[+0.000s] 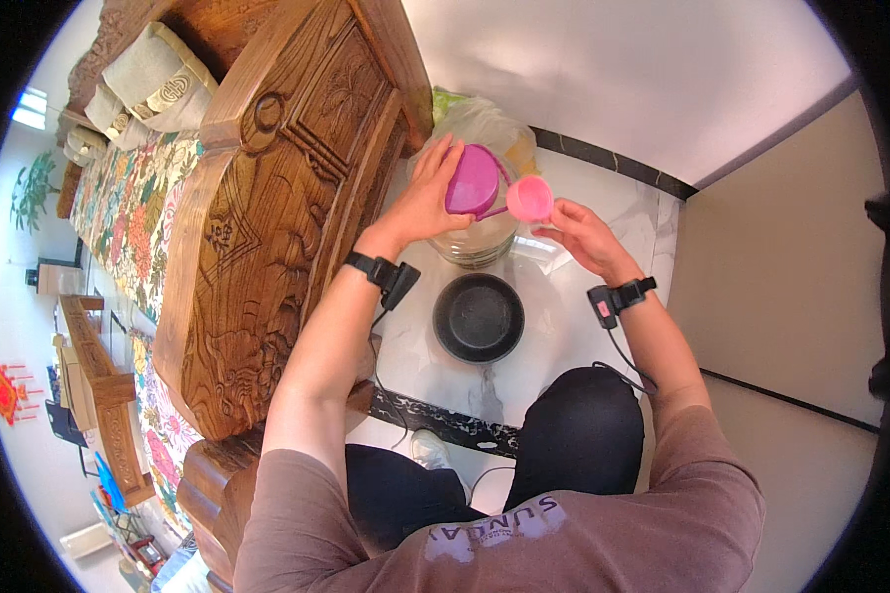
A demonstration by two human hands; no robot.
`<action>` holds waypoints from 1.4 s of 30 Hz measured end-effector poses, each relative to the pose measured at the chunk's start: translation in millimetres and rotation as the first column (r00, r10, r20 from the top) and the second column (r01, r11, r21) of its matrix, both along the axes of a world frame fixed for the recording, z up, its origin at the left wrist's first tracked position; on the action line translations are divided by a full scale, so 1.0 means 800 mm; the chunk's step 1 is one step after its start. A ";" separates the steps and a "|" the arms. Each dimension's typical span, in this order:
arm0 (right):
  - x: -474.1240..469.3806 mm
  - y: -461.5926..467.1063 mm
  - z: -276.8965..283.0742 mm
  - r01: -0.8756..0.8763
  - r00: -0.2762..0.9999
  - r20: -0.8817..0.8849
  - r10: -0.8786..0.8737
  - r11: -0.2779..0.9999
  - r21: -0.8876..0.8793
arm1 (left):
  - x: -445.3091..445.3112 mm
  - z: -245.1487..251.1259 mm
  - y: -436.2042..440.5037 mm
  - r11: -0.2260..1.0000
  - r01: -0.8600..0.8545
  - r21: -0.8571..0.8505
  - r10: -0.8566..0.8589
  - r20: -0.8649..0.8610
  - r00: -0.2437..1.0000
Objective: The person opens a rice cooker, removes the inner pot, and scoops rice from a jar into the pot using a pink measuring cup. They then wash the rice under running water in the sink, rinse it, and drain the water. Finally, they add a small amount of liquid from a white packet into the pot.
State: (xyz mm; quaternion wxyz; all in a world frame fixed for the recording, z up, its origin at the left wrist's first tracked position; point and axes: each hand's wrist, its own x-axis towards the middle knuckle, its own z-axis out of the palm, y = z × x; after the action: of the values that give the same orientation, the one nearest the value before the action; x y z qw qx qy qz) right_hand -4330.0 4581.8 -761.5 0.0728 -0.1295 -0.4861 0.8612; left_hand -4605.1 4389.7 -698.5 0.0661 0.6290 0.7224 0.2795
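My left hand point(434, 193) grips a purple plastic lid point(475, 178) with a thin purple loop, at the top of a clear ribbed plastic jar point(475, 248). Whether the lid rests on the jar's mouth or is lifted off it is hard to tell. Between the fingers of my right hand point(586, 233) is a small pink plastic cup point(529, 199), held just right of the lid with its hollow side visible. A round black bowl point(479, 319) sits on the floor in front of the jar, nearer to my knees. Nothing can be made out inside it.
Behind the jar, plastic bags point(482, 122) lean in the corner by the white wall point(601, 67). A carved wooden sofa point(267, 222) borders the left side. Beige panels point(771, 244) stand on the right. The floor point(564, 319) is glossy marble-look tile, with a dark strip point(445, 424) near my shoe.
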 end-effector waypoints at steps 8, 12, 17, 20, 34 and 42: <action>-0.022 -0.026 -0.042 0.118 0.993 -0.001 -0.121 0.969 -0.216 | -0.004 0.026 0.035 0.973 -0.025 -0.230 0.018 -0.035 0.999; -0.026 -0.035 -0.041 0.104 0.993 -0.036 -0.114 0.970 -0.221 | 0.022 0.033 0.045 0.942 -0.213 -0.260 0.191 -0.109 0.976; -0.022 -0.031 -0.046 0.152 0.978 -0.087 -0.189 0.936 -0.318 | 0.048 0.054 0.072 0.776 -0.429 -0.462 0.351 -0.250 0.903; -0.018 -0.030 -0.057 0.159 0.975 -0.086 -0.205 0.913 -0.376 | 0.005 0.065 0.074 0.744 -0.234 -0.626 0.224 -0.095 0.970; -0.014 -0.019 -0.061 0.215 0.963 -0.075 -0.258 0.907 -0.362 | -0.005 0.050 0.051 0.945 -0.063 -0.321 0.020 -0.136 0.991; -0.017 -0.021 -0.055 0.249 0.958 -0.046 -0.282 0.903 -0.350 | -0.001 0.048 0.046 0.947 -0.063 -0.315 -0.018 -0.246 0.969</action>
State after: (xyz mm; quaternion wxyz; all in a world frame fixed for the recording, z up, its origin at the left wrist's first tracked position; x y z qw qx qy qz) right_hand -4343.4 4564.7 -805.7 0.1893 -0.1640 -0.3034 0.9194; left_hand -4605.8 4426.4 -660.3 0.0743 0.6312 0.7680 0.0791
